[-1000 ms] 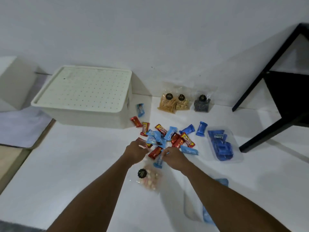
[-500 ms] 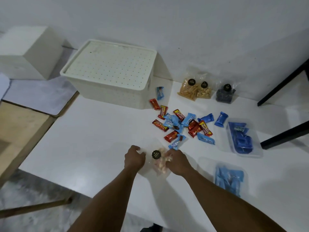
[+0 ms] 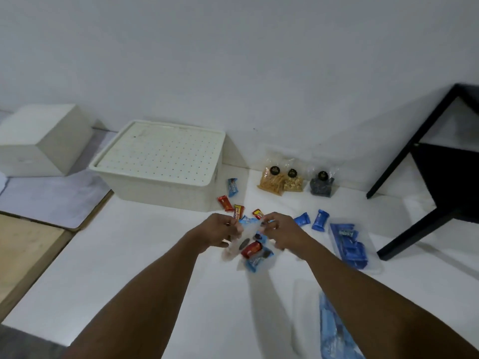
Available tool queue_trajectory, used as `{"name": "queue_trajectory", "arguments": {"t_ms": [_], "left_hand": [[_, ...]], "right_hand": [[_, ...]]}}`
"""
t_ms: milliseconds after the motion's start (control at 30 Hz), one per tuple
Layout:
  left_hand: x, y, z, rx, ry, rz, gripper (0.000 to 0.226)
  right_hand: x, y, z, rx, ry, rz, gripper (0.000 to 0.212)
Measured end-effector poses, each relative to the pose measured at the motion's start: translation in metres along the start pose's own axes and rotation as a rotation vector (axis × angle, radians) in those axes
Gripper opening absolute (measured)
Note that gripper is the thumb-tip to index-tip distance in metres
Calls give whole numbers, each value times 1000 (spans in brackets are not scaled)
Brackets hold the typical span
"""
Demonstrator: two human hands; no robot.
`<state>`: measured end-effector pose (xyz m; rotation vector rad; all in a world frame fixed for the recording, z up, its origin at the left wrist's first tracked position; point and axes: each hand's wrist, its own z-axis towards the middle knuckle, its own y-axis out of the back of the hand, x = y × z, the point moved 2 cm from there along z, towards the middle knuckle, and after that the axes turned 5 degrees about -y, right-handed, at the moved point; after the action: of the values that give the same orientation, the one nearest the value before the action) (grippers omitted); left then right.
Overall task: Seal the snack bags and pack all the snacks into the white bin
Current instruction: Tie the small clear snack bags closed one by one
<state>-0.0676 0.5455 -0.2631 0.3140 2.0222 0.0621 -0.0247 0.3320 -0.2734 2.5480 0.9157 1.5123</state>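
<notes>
Clear bag point(image 3: 239, 242) between hands motion-blurred; blue-packet bag point(image 3: 334, 330) partly behind right forearm.

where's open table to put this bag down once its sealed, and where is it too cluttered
Bare table lies near-left, between the left hand and the table's left edge, in front of the white bin. A smaller patch sits between the forearms. Crowded: the loose snack wrappers under the hands, and the blue-packet bags to the right.

Both forearms are bare to the frame edge, no sleeves showing; the left hand point(image 3: 219, 230) and right hand point(image 3: 281, 233) are ungloved.
</notes>
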Motion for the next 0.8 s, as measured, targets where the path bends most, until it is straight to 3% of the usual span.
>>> {"name": "queue_trajectory", "arguments": {"t_ms": [67,200,533,800], "left_hand": [[-32,6,8,18,-56,22,11],[-99,18,18,-23,-174,-12,13],[-269,16,40,-3,-484,-126,15],[-316,-8,48,-32,-648,-110,20]], "right_hand": [[21,28,-4,-84,52,55,10],[70,78,-19,-138,147,51,27],[191,185,-54,-326,469,100,20],[216,233,-76,-415,553,56,23]]}}
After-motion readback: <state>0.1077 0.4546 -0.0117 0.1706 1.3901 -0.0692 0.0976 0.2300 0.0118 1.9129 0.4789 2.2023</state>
